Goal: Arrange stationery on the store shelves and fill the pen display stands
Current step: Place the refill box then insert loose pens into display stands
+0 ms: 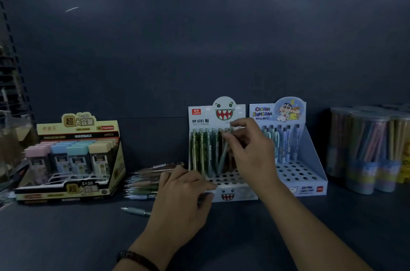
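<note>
Your right hand [246, 148] pinches a pen [224, 155] upright over the white stand [243, 193], aiming for a free hole. Your left hand [184, 193] lies open on the stand's front edge, probably to steady it. Spare pens [146, 179] lie just beside.

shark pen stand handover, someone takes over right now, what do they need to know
Right hand pinches a pen, tilted, over the shark stand's back rows.
Left hand rests on the stand's front left corner; its grip is unclear.
Done: pens stand in the back rows.
Left: the front holes are empty; loose pens lie left of the stand, and a lone pen lies in front of them.
</note>
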Tool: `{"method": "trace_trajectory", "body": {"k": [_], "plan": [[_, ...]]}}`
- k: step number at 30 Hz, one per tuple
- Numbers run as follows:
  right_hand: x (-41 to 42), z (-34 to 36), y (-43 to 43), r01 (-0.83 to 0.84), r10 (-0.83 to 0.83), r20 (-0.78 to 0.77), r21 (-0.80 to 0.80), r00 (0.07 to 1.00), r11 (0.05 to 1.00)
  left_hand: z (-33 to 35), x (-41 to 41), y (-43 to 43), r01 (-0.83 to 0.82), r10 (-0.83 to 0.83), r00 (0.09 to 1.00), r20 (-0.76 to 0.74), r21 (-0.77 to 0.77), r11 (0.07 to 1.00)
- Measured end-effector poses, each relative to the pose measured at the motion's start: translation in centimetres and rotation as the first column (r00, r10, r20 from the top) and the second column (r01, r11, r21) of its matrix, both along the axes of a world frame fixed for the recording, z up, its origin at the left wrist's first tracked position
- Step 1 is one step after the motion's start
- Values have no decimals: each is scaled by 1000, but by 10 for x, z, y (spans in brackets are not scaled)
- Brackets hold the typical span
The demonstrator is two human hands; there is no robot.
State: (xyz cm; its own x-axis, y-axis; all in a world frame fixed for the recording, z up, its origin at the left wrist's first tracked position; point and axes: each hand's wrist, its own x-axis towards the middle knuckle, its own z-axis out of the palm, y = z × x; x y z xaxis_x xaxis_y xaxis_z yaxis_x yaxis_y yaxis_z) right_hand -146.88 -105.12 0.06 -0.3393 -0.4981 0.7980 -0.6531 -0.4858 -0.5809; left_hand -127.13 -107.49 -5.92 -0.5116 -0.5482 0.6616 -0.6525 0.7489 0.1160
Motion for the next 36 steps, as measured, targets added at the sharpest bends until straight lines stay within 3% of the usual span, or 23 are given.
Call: {"method": "trace_trajectory", "body": {"k": [14, 18, 21, 29, 32, 36], "plan": [[2, -3, -4, 13, 6, -176, 103, 984, 995, -1, -1, -1, 14, -14, 999, -50, -2, 1000], [-2, -3, -2, 44, 10, -234, 223, 972, 974, -2, -1, -3, 23, -23, 998, -58, -2, 1000], [-3, -4, 0, 38, 42, -244, 315, 969, 948, -3, -1, -3, 33, -33, 997, -63, -2, 999], [0, -7, 3, 34, 36, -217, 310, 975, 950, -1, 3, -2, 66, -64, 994, -89, 16, 998], [3, -9, 5, 43, 11, -204, 260, 979, 965, 3, 7, -2, 87, -81, 982, -171, 30, 996], [18, -8, 14, 13, 35, -213, 220, 976, 975, 15, 19, -7, 163, -136, 905, -403, 34, 986]]}}
